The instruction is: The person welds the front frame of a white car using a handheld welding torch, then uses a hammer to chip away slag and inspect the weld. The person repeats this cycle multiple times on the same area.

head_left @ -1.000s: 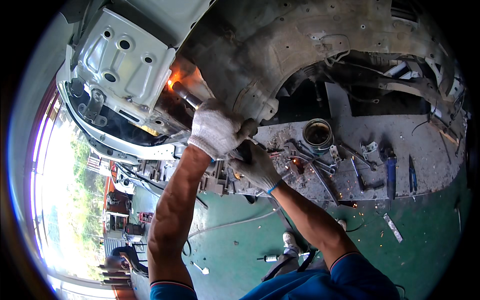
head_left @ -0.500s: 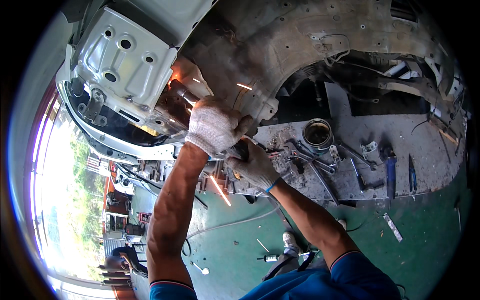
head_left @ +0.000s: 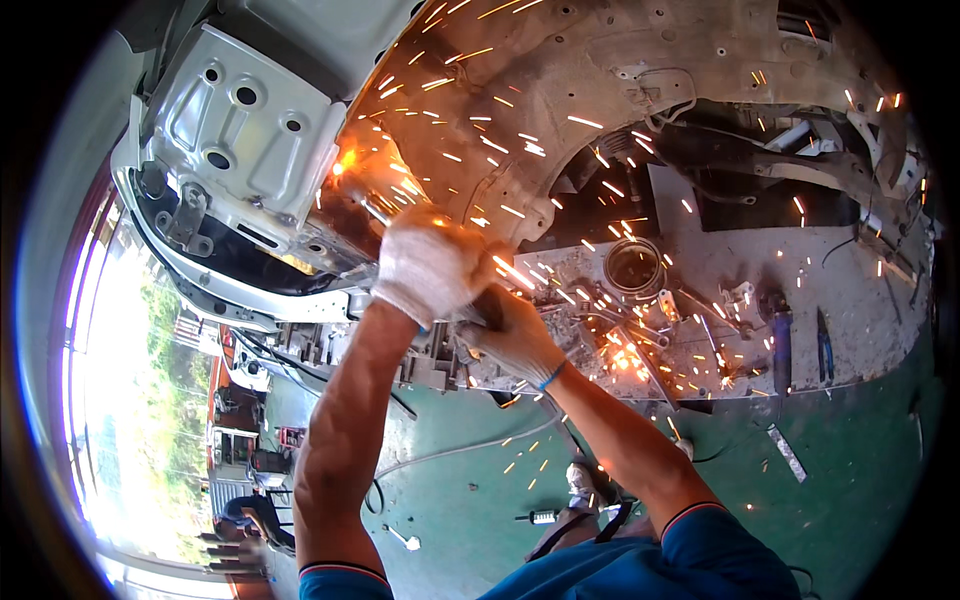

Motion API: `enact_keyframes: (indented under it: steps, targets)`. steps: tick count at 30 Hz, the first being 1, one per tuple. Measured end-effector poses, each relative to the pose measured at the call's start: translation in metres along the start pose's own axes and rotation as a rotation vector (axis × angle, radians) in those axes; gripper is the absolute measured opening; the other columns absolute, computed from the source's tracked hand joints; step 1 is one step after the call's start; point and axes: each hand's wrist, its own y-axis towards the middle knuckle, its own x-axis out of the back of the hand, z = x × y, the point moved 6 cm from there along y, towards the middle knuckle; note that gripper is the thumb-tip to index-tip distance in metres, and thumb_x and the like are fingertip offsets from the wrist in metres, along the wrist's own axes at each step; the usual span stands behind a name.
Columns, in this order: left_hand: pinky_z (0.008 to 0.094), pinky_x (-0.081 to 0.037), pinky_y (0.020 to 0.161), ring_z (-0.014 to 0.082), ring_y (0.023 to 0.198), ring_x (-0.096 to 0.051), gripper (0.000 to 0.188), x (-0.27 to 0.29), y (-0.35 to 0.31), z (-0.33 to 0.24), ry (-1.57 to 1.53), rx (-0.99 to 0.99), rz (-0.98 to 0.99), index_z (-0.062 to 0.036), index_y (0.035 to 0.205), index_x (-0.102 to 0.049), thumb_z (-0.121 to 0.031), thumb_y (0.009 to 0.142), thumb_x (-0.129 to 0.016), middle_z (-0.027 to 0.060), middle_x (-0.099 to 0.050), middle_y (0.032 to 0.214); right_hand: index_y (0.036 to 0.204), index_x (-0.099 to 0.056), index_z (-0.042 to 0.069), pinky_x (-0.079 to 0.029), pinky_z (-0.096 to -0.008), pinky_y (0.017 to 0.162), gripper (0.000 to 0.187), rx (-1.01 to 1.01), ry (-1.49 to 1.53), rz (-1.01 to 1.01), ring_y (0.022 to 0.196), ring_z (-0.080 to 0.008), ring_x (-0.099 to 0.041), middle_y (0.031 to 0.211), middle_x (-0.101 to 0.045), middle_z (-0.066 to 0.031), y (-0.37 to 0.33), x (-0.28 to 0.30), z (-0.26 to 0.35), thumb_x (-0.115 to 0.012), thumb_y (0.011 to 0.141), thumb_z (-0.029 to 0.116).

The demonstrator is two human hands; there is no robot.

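Observation:
My left hand (head_left: 430, 262), in a pale knitted work glove, is closed around the front of a hand-held tool with a round metal nose (head_left: 377, 212). Behind and below it, my right hand (head_left: 515, 335), also gloved, is wrapped around the rear of the same tool. Most of the tool's body is hidden by the gloves, so its exact kind is unclear. Its nose points up and left at a bright orange glow (head_left: 343, 165) on the seam between a silver car-body panel (head_left: 265, 120) and the brownish wheel-arch metal (head_left: 480, 130). Sparks spray widely from there.
Below the arch is a grey work surface (head_left: 850, 345) with an open tin (head_left: 634, 266), wrenches, a blue power tool (head_left: 781, 345) and blue-handled pliers (head_left: 824, 345). A hose (head_left: 460, 450) crosses the green floor. Another person (head_left: 255, 515) is at the far lower left.
The few sparks have become a dense shower over the arch and work surface, and the glow is brighter. My left hand is blurred and slightly lower; my right hand stays on the tool.

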Motion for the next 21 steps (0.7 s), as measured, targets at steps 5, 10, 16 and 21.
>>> enact_keyframes:
  steps: [5,10,16,21]
  targets:
    - [0.0445,-0.048,0.052,0.0281,0.048,-0.059,0.044,-0.022,-0.042,-0.045,-0.04,0.092,0.207,-0.0131,0.056,-0.067,-0.043,0.089,-0.072,0.0074,-0.057,0.05,0.122,-0.066,0.011,-0.058,-0.0392,0.091,0.045,-0.082,-0.306,0.078,0.105,-0.0276,-0.074,0.109,-0.075,-0.0152,-0.059,0.011,-0.005,-0.085,0.083,0.022]
    - [0.0456,-0.049,0.051,0.0293,0.048,-0.064,0.052,-0.059,-0.099,-0.09,-0.101,0.205,0.52,-0.0131,0.06,-0.07,-0.049,0.097,-0.062,0.009,-0.066,0.056,0.125,-0.065,0.008,-0.06,-0.0381,0.088,0.054,-0.073,-0.439,0.156,0.104,-0.0274,-0.075,0.116,-0.073,-0.0128,-0.119,0.032,-0.037,-0.09,0.08,0.023]
    - [0.0496,-0.047,0.05,0.0355,0.044,-0.059,0.055,-0.106,-0.284,-0.135,-0.113,0.648,0.569,-0.0106,0.053,-0.065,-0.045,0.096,-0.064,0.0131,-0.062,0.052,0.122,-0.069,0.008,-0.056,-0.049,0.091,0.049,-0.421,-0.98,-0.197,0.107,-0.0391,-0.071,0.111,-0.073,-0.0202,-0.236,0.171,-0.168,-0.073,0.09,0.046]
    - [0.0497,-0.048,0.053,0.0365,0.05,-0.063,0.057,-0.102,-0.423,-0.19,-0.183,1.097,0.748,-0.0059,0.06,-0.069,-0.048,0.097,-0.062,0.0193,-0.063,0.059,0.105,-0.07,0.007,-0.058,-0.0527,0.069,0.023,-0.396,-1.489,-0.484,0.078,-0.0401,-0.073,0.089,-0.074,-0.0186,-0.242,0.275,-0.233,-0.065,0.085,0.016]
